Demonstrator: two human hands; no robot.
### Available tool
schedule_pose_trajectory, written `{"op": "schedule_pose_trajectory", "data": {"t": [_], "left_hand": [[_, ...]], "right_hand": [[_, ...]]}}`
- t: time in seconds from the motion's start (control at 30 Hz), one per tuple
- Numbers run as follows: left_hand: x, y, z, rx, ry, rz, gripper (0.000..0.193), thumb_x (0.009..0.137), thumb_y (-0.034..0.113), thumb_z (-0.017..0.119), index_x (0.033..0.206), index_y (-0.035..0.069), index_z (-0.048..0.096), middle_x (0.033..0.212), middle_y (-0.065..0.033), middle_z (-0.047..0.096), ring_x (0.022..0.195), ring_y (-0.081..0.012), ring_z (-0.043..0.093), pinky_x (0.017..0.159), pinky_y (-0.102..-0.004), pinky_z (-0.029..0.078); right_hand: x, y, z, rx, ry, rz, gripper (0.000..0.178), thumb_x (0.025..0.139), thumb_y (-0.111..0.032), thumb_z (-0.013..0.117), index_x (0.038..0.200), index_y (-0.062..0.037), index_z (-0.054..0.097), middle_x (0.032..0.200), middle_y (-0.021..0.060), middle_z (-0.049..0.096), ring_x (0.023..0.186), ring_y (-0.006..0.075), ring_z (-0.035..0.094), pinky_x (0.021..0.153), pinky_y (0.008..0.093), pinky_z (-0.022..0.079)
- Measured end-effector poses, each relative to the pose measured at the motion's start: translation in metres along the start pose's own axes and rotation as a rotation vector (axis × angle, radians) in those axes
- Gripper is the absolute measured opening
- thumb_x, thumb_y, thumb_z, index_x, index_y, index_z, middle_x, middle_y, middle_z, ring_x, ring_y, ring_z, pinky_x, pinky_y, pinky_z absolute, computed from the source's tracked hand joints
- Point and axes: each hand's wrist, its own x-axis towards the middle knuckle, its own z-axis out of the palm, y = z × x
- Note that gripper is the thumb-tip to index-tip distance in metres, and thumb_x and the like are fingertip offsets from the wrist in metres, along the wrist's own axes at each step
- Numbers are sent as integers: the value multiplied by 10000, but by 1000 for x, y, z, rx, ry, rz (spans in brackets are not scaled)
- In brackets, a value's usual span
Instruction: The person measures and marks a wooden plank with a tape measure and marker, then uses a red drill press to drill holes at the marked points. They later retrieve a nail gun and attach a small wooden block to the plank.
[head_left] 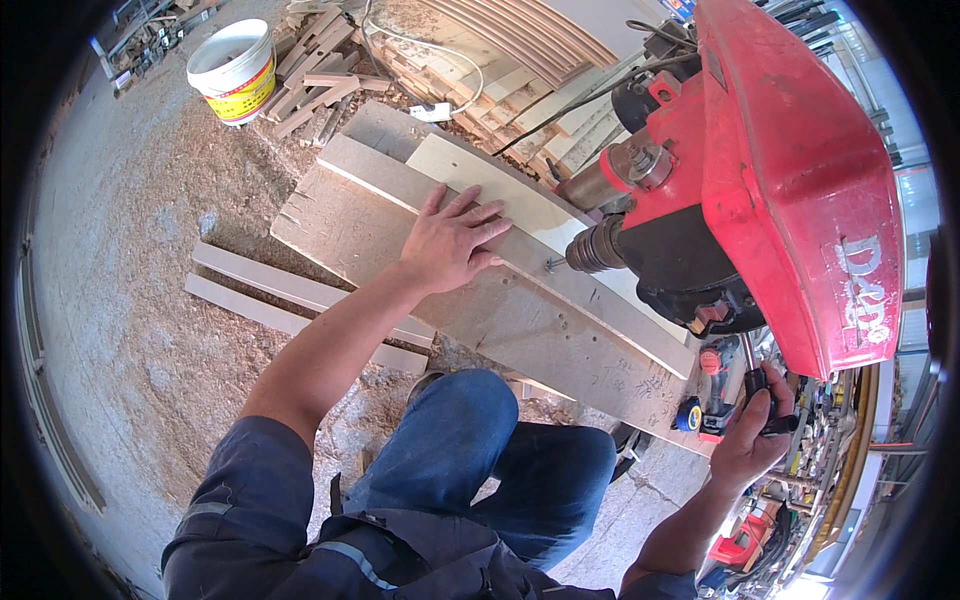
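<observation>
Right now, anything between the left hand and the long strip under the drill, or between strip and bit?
Nothing visible. The left hand rests directly on the wooden strip; nothing shows between the strip and the drill bit. Can't tell whether the bit's tip touches the wood.

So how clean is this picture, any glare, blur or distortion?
In the head view, lines bend toward the rim and corners go black; in that same head view, glare whitens a patch at lower right, while the left hand, right hand and long board look fairly sharp.
</observation>
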Motion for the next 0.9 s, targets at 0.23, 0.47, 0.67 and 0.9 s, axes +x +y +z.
{"op": "schedule_pose_trajectory", "data": {"t": [0.23,0.47,0.67,0.9], "left_hand": [[0,0,2,6,21,2,579,897,494,670,1425,275,578,1519,39,505,1476,-260,368,1231,-559,201],[0,0,1,-7,49,9,586,857,481,714,1390,262,607,1499,32,527,1453,-273,403,1216,-559,241],[0,0,-4,-29,45,1,587,837,462,737,1378,269,617,1493,31,534,1445,-271,414,1213,-557,246],[-1,-1,1,-51,76,11,571,839,450,739,1370,271,626,1481,28,545,1447,-273,413,1207,-564,248]], "right_hand": [[-30,-3,20,-22,-30,-7,467,1035,-282,573,1341,70,548,1245,173,650,1069,222,631,965,356,493],[-32,0,24,-18,-8,-16,423,1043,-247,548,1328,66,554,1233,177,642,1074,226,630,959,352,494],[-39,11,22,-42,-23,50,434,1045,-271,544,1324,60,558,1192,164,642,1016,217,632,906,337,505],[-44,13,31,-37,5,10,487,1048,-335,535,1331,61,555,1127,157,644,965,217,625,865,330,504]]}}
